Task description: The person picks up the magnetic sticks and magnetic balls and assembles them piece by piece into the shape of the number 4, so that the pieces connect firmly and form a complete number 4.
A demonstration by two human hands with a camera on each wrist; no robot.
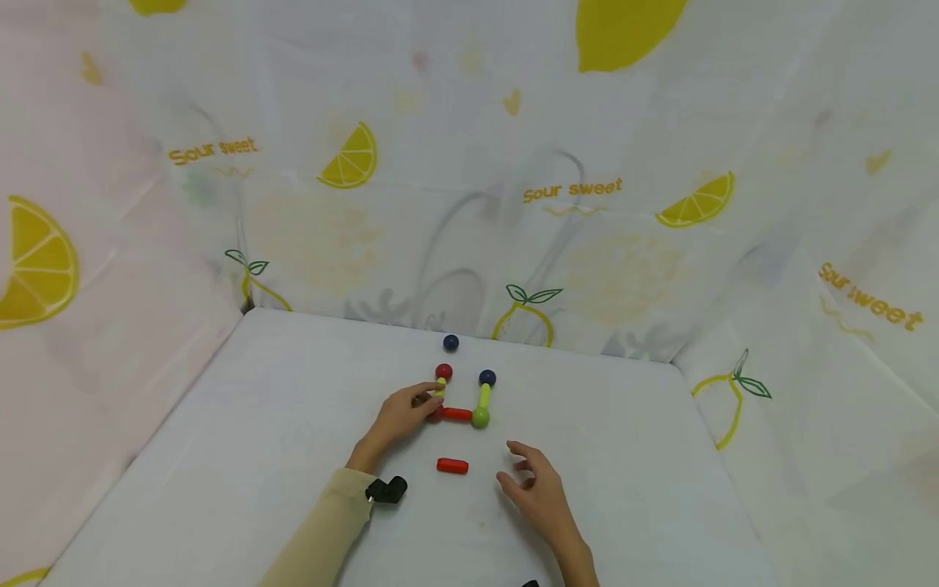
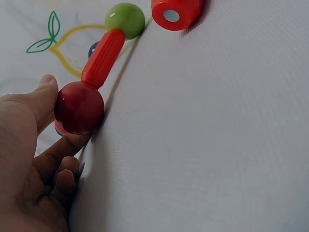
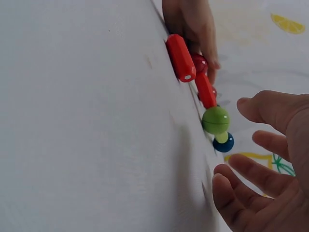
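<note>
A U-shaped frame of magnetic balls and rods lies on the white table. My left hand (image 1: 399,417) holds its left side, thumb and index finger around the left yellow-green rod (image 1: 441,386), between the far red ball (image 1: 443,371) and the near red ball (image 2: 79,107). The exact finger contact is partly hidden. A red rod (image 1: 458,414) joins the near red ball to a green ball (image 1: 480,417). From there another yellow-green rod (image 1: 484,397) runs to a blue ball (image 1: 487,377). My right hand (image 1: 539,493) hovers right of the frame, fingers spread and gently bent, holding nothing.
A loose red rod (image 1: 452,465) with a metal end lies nearer me, between the hands. Another dark blue ball (image 1: 451,342) sits alone near the table's back edge. Lemon-printed cloth (image 1: 455,228) hangs behind and at both sides of the table (image 1: 623,440).
</note>
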